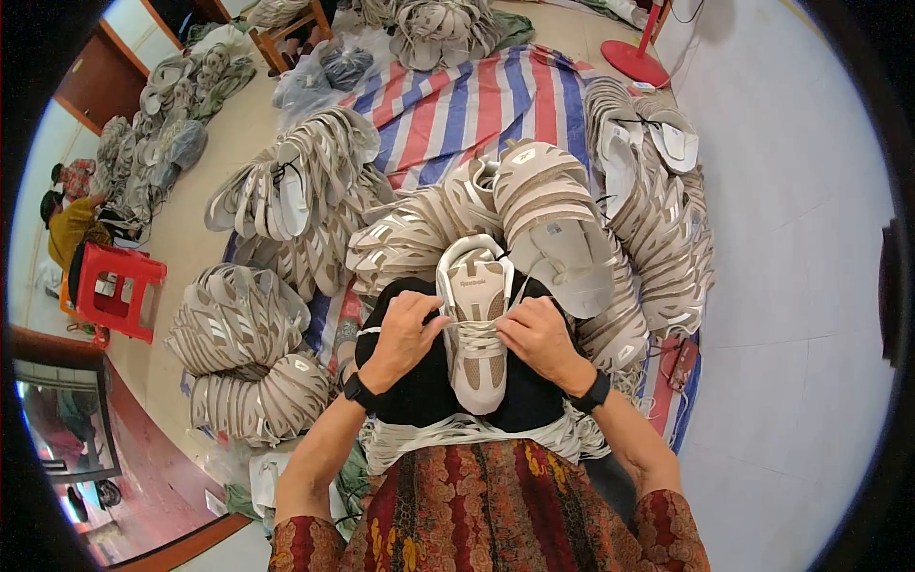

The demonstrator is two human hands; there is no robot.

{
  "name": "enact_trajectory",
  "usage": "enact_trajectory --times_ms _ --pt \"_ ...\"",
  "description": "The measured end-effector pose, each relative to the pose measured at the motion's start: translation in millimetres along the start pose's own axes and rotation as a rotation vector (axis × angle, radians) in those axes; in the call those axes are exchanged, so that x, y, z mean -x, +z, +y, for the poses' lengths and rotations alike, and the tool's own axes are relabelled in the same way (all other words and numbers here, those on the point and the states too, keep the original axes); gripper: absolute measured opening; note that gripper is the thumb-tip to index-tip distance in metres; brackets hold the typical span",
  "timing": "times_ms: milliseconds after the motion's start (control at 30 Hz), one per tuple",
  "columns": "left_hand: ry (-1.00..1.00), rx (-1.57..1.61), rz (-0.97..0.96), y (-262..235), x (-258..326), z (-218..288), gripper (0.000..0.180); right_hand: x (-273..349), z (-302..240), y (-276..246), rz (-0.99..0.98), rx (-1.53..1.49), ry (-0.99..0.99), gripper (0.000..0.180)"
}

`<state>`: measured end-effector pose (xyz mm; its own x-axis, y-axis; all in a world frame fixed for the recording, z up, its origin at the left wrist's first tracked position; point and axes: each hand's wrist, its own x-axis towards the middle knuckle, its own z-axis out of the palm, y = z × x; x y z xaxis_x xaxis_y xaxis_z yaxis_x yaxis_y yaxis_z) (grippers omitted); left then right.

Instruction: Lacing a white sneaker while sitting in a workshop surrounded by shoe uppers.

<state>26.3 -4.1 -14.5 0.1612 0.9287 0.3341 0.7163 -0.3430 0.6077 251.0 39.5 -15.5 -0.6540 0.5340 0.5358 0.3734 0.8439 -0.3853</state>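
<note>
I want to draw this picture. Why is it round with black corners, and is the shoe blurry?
Head view: a fisheye lens, so black rim and floor lines bending near the edges. Head view: the shoe upper between the left hand and right hand is sharp and evenly lit, no glare.

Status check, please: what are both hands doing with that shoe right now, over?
Left hand and right hand both pinching white laces. Beige shoe upper lying on lap, toe toward the person. Nothing blocking; stacked uppers crowd beyond.
</note>
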Motion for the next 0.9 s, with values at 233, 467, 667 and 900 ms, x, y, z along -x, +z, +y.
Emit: enact_trajectory --times_ms 233,467,667,900 --pt "-0.157 0.035 -0.093 2 11 -1 0.014 10 2 7 0.053 0.184 -0.119 0.018" --pt "-0.255 0.182 -0.107 3 6 12 0.020 15 -4 11 0.042 0.193 -0.098 0.013" --pt "-0.428 0.383 -0.103 1 -9 20 0.027 14 -9 11 0.046 0.298 -0.016 0.013" --pt "-0.413 0.359 -0.105 4 -6 15 0.028 26 -3 12 0.092 -0.059 0.331 0.025"
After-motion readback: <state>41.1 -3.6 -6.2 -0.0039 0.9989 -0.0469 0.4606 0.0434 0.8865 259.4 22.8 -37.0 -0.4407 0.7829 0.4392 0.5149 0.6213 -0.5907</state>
